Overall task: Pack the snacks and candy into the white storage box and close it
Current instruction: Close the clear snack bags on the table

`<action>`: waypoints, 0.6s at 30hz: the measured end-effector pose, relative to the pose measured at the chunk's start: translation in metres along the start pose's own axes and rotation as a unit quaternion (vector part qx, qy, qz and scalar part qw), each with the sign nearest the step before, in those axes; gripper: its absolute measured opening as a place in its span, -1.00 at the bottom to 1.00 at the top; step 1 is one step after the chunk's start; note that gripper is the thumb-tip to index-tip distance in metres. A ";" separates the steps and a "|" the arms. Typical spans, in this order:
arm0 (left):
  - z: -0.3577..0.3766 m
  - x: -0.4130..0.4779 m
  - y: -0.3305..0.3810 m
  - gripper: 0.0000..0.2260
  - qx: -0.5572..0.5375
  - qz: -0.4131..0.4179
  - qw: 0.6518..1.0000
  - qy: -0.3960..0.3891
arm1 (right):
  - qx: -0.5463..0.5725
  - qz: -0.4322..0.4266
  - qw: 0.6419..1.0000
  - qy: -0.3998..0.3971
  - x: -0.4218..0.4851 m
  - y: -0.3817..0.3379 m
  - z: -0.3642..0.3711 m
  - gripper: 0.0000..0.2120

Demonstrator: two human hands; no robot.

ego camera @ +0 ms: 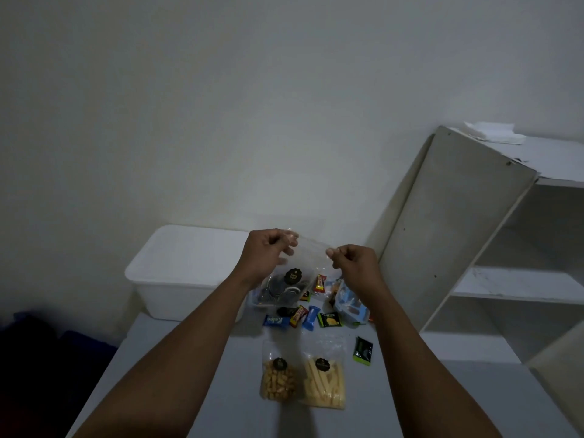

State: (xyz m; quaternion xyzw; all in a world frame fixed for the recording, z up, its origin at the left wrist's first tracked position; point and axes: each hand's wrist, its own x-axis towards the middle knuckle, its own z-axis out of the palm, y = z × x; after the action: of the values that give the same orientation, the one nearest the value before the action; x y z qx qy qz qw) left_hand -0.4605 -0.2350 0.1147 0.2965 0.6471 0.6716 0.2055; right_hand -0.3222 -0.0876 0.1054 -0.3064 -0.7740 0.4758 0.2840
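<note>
Your left hand (268, 251) and right hand (354, 263) are raised at frame centre, each pinching a top corner of a clear zip bag of dark round cookies (286, 284). Your left fingers (289, 240) press together on the bag's upper left edge, your right fingers (331, 252) on its upper right edge, so the bag hangs between and below them, above the far part of the desk (205, 390).

Just left of the bag, at centre left, the white storage box (177, 273) sits with its lid on.

Below your hands, two more clear bags lie side by side on the desk: one of small golden snacks (278, 379) and one of pale sticks (324, 385). Between them and the held bag lies a scatter of small wrapped candies (303, 317), roughly eight, though some are hidden. A blue-and-white pack (350, 306) lies under your right wrist, and a green sachet (363, 350) lies apart at lower right.

The desk is pale grey. A white shelf unit (474, 232) stands at right against a bare white wall (221, 105).
</note>
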 end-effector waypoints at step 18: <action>0.050 0.013 -0.047 -0.86 -0.052 -0.134 0.989 0.041 | 0.144 0.051 0.988 0.009 -0.007 0.034 0.023 -0.84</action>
State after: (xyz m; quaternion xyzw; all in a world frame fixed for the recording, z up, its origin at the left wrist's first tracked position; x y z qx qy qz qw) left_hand -0.4418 -0.1858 0.0691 0.1682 0.6532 0.6820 0.2826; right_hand -0.3270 -0.0934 0.0646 -0.3055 -0.6780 0.5935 0.3078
